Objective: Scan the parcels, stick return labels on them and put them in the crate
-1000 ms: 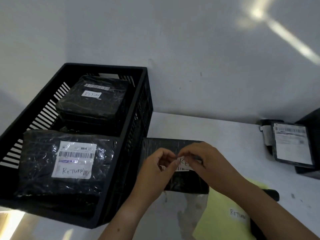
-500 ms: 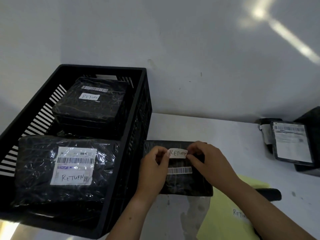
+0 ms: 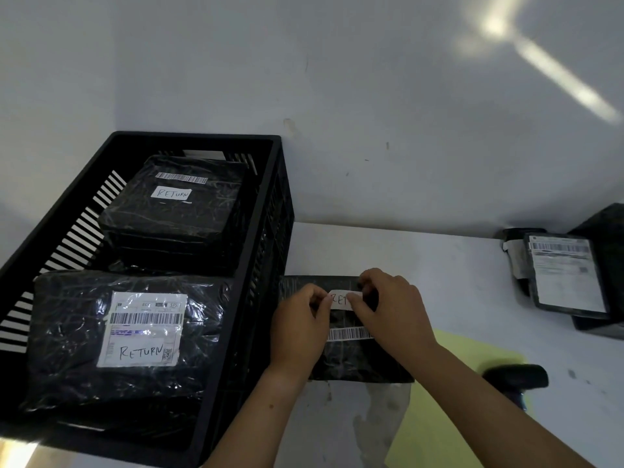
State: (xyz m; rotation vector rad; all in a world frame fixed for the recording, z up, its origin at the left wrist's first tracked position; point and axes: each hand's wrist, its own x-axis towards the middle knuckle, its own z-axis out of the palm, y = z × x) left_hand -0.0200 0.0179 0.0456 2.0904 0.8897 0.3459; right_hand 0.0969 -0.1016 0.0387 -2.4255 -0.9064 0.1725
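Observation:
A black wrapped parcel (image 3: 351, 359) with a barcode strip lies on the white table just right of the crate. A small white return label (image 3: 340, 299) sits on its far part. My left hand (image 3: 299, 327) pinches the label's left end and my right hand (image 3: 391, 309) pinches its right end, covering part of the writing. The black slatted crate (image 3: 260, 231) on the left holds two black parcels, a far one (image 3: 175, 204) and a near one (image 3: 128, 332), each marked RETURN.
A yellow sheet (image 3: 449, 400) lies under my right forearm, with a black scanner (image 3: 516, 376) on it at the right. More black parcels (image 3: 567, 271) with a printed label stand at the table's far right. A white wall rises behind the table.
Both hands carried the return label from over the barcode to the parcel's far part and lowered it there. My right fingers now cover more of the label.

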